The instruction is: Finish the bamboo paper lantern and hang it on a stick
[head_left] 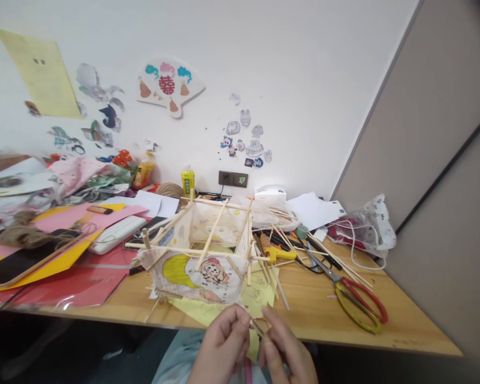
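At the table's front edge, my left hand (227,344) and my right hand (286,349) come close together. Their thumbs and fingertips pinch a thin, short greyish piece (258,327) with a small reddish-brown cord loop (266,321) beside it. The ends of this piece are hidden by my fingers, and its exact kind is unclear. Just beyond my hands stands a box-shaped frame of wooden sticks (212,234). Its front side carries a white cloth panel (208,276) with a drawn figure and a yellow crescent. A yellow paper sheet (260,290) lies partly beneath it.
Right of the frame are a yellow glue gun (278,253), loose sticks and large scissors (360,304) with red and yellow handles. Papers, a red folder (84,282), a dark phone-like slab (28,257) and twine (22,232) crowd the left. Bottles (188,181) stand against the wall.
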Demonstrator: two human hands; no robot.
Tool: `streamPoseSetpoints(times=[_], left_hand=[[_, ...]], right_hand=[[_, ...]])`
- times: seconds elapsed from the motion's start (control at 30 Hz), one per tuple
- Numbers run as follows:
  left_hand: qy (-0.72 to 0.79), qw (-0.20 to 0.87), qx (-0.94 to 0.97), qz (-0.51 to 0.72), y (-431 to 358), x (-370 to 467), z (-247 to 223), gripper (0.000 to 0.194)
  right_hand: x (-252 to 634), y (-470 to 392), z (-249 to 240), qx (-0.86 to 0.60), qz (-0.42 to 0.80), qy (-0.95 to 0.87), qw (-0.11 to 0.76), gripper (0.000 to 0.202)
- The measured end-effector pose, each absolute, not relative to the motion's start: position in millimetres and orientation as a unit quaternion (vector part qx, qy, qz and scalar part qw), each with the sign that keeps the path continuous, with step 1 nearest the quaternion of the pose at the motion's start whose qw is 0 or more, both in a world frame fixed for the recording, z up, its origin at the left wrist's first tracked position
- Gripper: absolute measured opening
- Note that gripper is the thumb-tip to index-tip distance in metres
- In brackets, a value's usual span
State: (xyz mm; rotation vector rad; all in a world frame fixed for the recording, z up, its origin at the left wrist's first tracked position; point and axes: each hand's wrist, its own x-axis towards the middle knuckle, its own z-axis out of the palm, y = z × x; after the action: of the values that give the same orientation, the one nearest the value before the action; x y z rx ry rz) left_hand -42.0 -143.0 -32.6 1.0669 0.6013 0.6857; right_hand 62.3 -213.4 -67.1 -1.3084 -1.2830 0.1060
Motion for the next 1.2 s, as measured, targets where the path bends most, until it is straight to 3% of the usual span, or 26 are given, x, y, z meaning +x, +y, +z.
streamPoseSetpoints(times=[0.23, 0.5, 0.6, 0.7, 0.8, 0.9, 1.0, 1.2], left_hand=[[0.258, 0.71, 0.578, 0.308, -150, -47, -32, 0.045], [0.216, 0.446, 0.779, 0.384, -153, -50, -34, 0.024], [0.229, 0.391, 0.797, 0.399, -152, -50, -30, 0.025], [0.217, 0.368, 0.813, 0.395, -151, -50, -27, 0.025], [0.213, 0.358, 0.826, 0.381, -150, -50, -28, 0.024], [0.202, 0.348, 0.836, 0.372, -149, -50, -28, 0.023], [0.18, 0.323, 0.841, 0.396, -148, -50, -26, 0.022], [0.151, 0.298, 0.842, 0.423, -148, -49, -21, 0.019]], right_hand=[[75, -218, -55, -0.588, -0.04, -0.574, 0.568, 0.025], [88, -214, -51, -0.511, -0.136, -0.692, 0.492, 0.038], [86, -213, -54, -0.53, -0.125, -0.665, 0.511, 0.036], [80, -212, -60, -0.553, -0.066, -0.615, 0.559, 0.027], [72, -212, -62, -0.569, 0.074, -0.515, 0.637, 0.018], [68, -212, -57, -0.522, 0.259, -0.419, 0.696, 0.026], [74, -212, -48, -0.457, 0.386, -0.406, 0.691, 0.032], [80, -210, -42, -0.451, 0.42, -0.379, 0.691, 0.028]])
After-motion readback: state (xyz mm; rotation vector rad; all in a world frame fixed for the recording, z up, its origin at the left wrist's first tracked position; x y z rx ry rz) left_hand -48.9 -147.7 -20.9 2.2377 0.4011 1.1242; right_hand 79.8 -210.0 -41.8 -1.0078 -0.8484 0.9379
